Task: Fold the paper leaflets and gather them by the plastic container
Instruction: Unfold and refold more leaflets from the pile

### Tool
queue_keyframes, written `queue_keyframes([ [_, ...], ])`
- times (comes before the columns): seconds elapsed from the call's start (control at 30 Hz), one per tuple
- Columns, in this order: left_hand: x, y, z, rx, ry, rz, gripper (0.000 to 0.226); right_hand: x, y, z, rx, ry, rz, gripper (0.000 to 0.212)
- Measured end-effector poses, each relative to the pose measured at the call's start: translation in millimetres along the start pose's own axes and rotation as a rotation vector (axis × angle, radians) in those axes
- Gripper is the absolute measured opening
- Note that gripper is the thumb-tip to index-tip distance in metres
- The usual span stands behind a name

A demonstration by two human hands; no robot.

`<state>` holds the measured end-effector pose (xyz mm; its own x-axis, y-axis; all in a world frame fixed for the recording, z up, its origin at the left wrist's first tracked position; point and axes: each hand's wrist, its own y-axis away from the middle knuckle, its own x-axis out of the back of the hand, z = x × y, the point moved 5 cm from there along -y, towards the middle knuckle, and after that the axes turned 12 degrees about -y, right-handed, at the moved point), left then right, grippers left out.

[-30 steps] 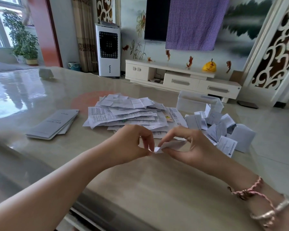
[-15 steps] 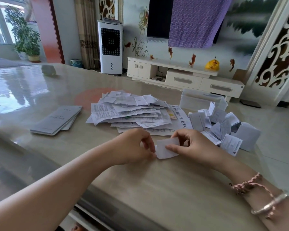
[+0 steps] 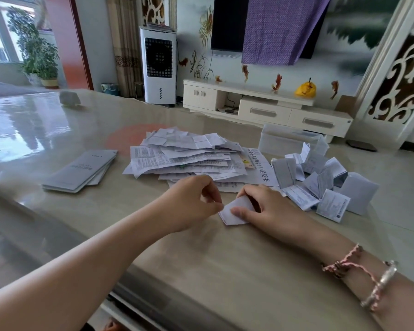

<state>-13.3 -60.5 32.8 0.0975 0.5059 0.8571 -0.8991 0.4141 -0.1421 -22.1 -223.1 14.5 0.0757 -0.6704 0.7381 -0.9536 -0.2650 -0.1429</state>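
The right hand [image 3: 264,206] pressed a small folded leaflet [image 3: 234,212] flat against the glossy table [image 3: 225,271], thumb and fingers curled over its right half; the left hand [image 3: 191,201] pinched the leaflet's left edge between thumb and forefinger, the other fingers curled in; just beyond both hands lay the heap of unfolded leaflets [image 3: 189,158]; beyond and to the right of the right hand sat the cluster of folded leaflets [image 3: 320,185], touching the clear plastic container [image 3: 287,142] behind them; well to the left of the left hand lay a stack of grey booklets [image 3: 81,170]; braided and beaded bracelets [image 3: 359,273] circled the right wrist.
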Motion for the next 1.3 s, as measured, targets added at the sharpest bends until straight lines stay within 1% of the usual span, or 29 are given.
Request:
queue_keyframes([
  [0.2, -15.4, 1.4, 1.8, 0.045, -0.060, -0.037, 0.019, 0.1, 0.9, -9.3, 0.043, 0.025, -0.019, 0.021],
  [0.4, -13.1, 5.5, 2.9, 0.104, -0.140, 0.010, 0.028, 0.8, 2.2, -11.8, 0.026, 0.057, -0.024, 0.019],
  [0.5, -14.2, 7.8, 4.1, 0.096, -0.163, 0.034, 0.031, 0.7, 1.9, -11.4, 0.025, 0.060, -0.026, 0.018],
  [0.57, -16.1, 8.0, 3.9, 0.088, -0.155, 0.030, 0.032, 0.2, 1.5, -10.6, 0.023, 0.057, -0.021, 0.017],
  [0.7, -20.8, 6.2, 3.2, 0.048, -0.176, 0.006, 0.024, -0.9, 1.9, -12.2, 0.029, 0.083, 0.014, 0.018],
  [0.77, -22.4, 5.0, 2.9, 0.046, -0.192, -0.007, 0.022, -1.6, 4.3, -13.6, 0.029, 0.094, 0.049, 0.025],
  [0.87, -23.2, 2.7, 3.7, 0.055, -0.240, -0.029, 0.025, -2.8, 13.3, -16.2, 0.074, 0.151, 0.119, 0.047],
  [0.93, -23.2, 1.7, 3.7, 0.061, -0.262, -0.053, 0.025, -3.8, 19.5, -19.7, 0.124, 0.209, 0.153, 0.052],
  [1.03, -22.4, 0.9, 3.6, 0.065, -0.274, -0.064, 0.021, -0.2, 23.6, -18.9, 0.119, 0.239, 0.185, 0.046],
  [1.13, -22.4, 1.2, 3.9, 0.074, -0.270, -0.077, 0.019, 7.7, 24.7, -8.8, 0.036, 0.222, 0.187, 0.039],
  [1.23, -22.3, 1.9, 4.1, 0.080, -0.266, -0.102, 0.019, 13.3, 25.6, -1.1, -0.018, 0.205, 0.176, 0.036],
  [1.3, -22.5, 2.9, 3.9, 0.085, -0.260, -0.111, 0.020, 13.6, 26.3, 0.8, -0.009, 0.199, 0.172, 0.036],
])
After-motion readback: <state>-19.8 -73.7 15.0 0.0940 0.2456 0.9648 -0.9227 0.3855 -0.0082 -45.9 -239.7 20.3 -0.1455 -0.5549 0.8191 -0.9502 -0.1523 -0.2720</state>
